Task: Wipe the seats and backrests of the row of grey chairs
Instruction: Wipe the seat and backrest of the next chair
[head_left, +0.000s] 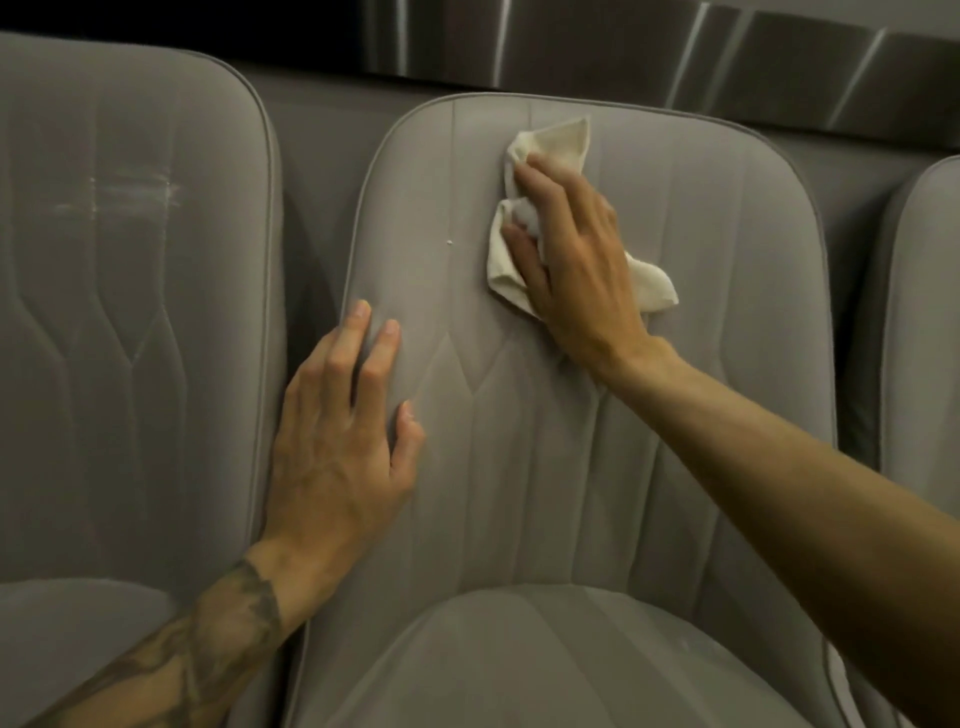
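Nearest me, the left hand (337, 457) lies flat, fingers straight, on the left edge of the middle grey stitched fabric backrest (701, 338), while the right hand (571, 260) grips a crumpled cream cloth (558, 143) against its upper centre, mid-wipe; a downward sweep toward the grey seat cushion (519, 670) likely follows.

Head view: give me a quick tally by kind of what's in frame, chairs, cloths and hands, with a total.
Grey chairs: 3 (left chair, middle chair, right chair, only a sliver at the frame edge)
Cream cloth: 1
Hands: 2 (left hand, right hand)
Total: 6
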